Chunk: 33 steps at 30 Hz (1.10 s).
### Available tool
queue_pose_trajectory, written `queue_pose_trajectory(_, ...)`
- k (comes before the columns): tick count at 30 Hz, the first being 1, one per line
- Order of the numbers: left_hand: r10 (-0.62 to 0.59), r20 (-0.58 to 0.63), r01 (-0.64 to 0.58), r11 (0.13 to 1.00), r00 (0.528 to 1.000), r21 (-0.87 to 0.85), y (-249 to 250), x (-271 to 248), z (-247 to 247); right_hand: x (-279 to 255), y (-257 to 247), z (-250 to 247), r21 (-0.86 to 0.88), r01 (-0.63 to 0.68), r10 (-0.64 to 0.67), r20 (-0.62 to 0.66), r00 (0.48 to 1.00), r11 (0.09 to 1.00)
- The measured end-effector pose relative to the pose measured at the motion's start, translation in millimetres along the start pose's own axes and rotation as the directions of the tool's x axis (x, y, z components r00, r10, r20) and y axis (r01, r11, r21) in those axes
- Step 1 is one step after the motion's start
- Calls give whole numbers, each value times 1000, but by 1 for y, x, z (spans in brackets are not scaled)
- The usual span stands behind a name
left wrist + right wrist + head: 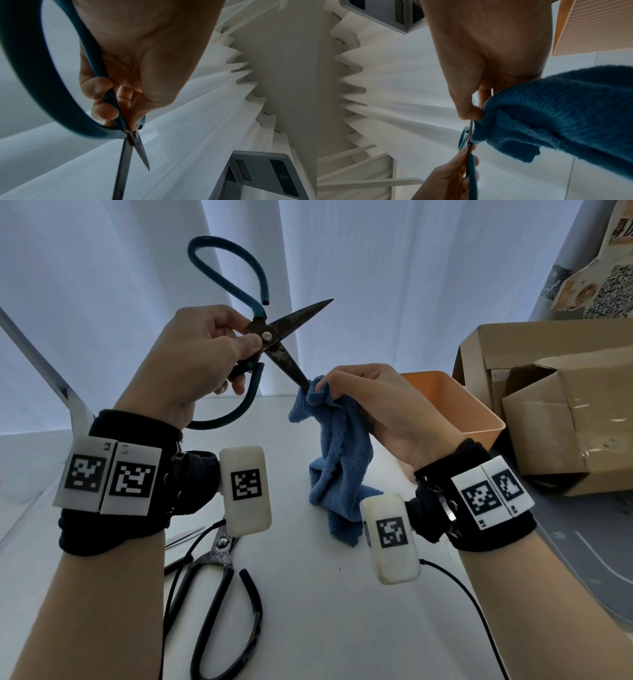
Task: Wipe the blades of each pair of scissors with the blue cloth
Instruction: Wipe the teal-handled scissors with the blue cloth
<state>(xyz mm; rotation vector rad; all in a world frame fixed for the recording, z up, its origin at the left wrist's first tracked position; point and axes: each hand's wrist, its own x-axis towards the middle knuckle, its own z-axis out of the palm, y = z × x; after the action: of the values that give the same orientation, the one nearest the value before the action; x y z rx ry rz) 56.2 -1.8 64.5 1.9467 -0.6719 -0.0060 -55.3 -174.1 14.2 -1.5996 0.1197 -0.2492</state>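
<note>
One blade tip sits pinched in the blue cloth [337,446] by the right hand [373,402]; the left hand [195,354] grips the teal-handled scissors [270,337] aloft at the pivot — next, judging so, the other blade; black scissors [219,587] wait on the table.

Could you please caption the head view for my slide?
Left hand holds open teal scissors; right hand wipes one blade with blue cloth.

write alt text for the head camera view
A left hand holds open teal-handled scissors while the right hand pinches a blue cloth around one blade tip. Black scissors lie on the white table below.
</note>
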Motion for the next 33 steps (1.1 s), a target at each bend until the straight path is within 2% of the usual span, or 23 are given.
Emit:
queue_pose_trajectory(12,-7,-15,7,1000,1000,13,0,0,0,-2,-1,-5,-53,-46,47,24,999,998)
queue_pose_trajectory(18,-53,49,52,999,997,14,0,-1,1,2,1,-9,133,31,-26,-37,999,991)
queue_pose_trajectory(23,-38,46,37,999,998,28,1,0,4,0,1,-11,-23,-22,24,75,997,999)
queue_pose_trajectory(25,-34,21,34,999,999,33,0,0,2,1,2,-12,-73,-58,61,46,997,996)
queue_pose_trajectory(28,-21,-27,22,999,999,35,-3,2,0,3,5,-15,-123,-82,74,-62,995,989)
queue_pose_trajectory(31,-17,-12,17,999,1000,45,-3,1,-2,7,8,-17,-96,-79,59,-194,979,992)
queue_pose_trajectory(33,-5,6,5,998,1000,55,-3,-1,-2,9,9,-18,-97,-105,82,-219,972,990)
